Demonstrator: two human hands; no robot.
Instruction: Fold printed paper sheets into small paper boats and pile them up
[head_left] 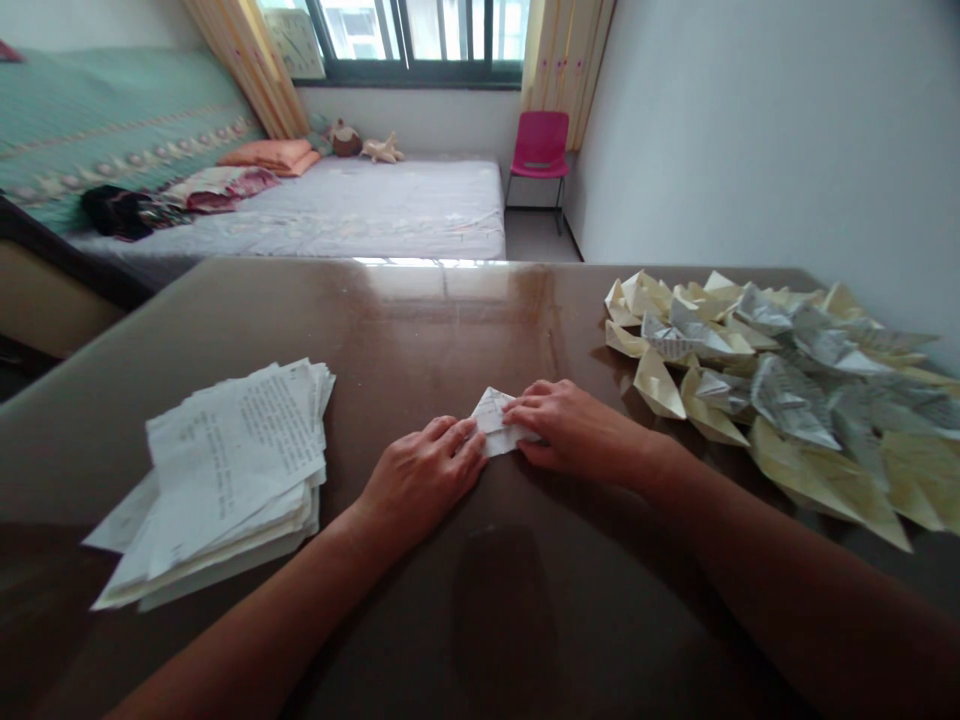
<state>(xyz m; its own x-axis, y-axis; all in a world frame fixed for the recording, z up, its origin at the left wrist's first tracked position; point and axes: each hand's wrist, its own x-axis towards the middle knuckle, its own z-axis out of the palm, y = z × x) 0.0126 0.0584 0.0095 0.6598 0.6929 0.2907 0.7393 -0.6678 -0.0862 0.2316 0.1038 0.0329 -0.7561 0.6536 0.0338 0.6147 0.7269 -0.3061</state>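
Observation:
A small piece of white printed paper (491,412), folded to a point at its far end, lies on the brown table in front of me. My left hand (431,465) has its fingers bent together over the paper's left edge. From the other side, my right hand (566,425) grips the right part, fingers on top and thumb at the near edge. The fingers cover both sides of the paper, so its lower folds are partly hidden.
On the table's left lies a loose stack of printed sheets (236,460). Many folded paper boats (795,390), yellowish and white, crowd the right side by the wall. Beyond the glossy table (390,330) are a bed (390,210) and a pink chair (540,145).

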